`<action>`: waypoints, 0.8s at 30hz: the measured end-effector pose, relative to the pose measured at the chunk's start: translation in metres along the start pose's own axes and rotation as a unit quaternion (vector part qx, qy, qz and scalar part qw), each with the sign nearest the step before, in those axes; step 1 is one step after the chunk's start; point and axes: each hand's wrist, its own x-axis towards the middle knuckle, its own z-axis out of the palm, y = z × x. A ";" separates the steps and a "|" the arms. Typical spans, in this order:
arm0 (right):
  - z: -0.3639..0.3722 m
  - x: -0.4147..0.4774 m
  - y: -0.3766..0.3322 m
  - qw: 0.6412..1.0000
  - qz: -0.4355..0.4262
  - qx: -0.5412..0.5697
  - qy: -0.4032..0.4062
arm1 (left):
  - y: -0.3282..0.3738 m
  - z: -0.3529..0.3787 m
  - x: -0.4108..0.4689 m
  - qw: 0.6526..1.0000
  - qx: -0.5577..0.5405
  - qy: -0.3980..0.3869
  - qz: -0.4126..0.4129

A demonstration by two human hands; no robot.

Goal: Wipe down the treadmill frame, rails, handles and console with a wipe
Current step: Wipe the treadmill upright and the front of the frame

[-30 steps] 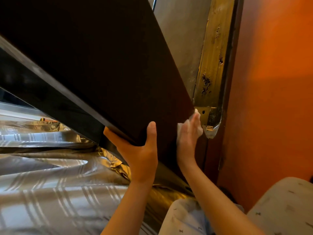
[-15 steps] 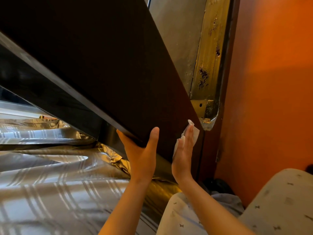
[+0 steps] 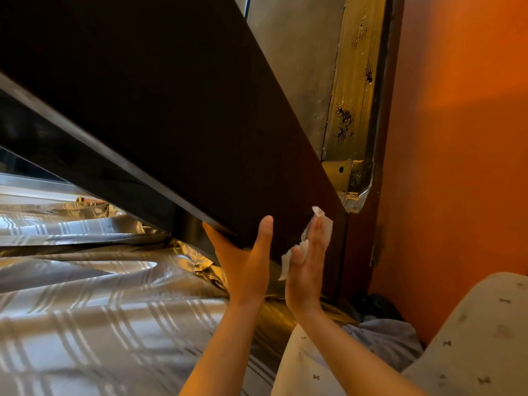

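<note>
A dark treadmill panel (image 3: 171, 110) fills the upper left of the view, tilted, with its lower right corner down towards the person. A paler rail edge (image 3: 114, 155) runs along its underside.

The left grip (image 3: 245, 261) is clamped on the panel's bottom edge, thumb up on the face and fingers curled beneath. Just right of it, the right grip (image 3: 308, 270) is spread flat with straight fingers, pressing a white wipe (image 3: 324, 225) against the panel's face near that lower corner. The wipe's crumpled ends show above the fingertips and beside the thumb.

Beyond the panel's right edge stand a grey surface (image 3: 291, 67) and a worn, gold-toned metallic strip (image 3: 354, 110) with dark pitted marks. Further right is an orange wall (image 3: 457, 138). Below the panel to the left lies silvery plaid fabric (image 3: 85, 310), rumpled in folds. Below it to the right is pale printed clothing (image 3: 485, 338).
</note>
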 end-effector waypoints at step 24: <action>-0.008 -0.027 0.068 0.910 0.411 0.034 0.039 | -0.025 0.019 -0.018 1.000 0.013 0.026 -0.009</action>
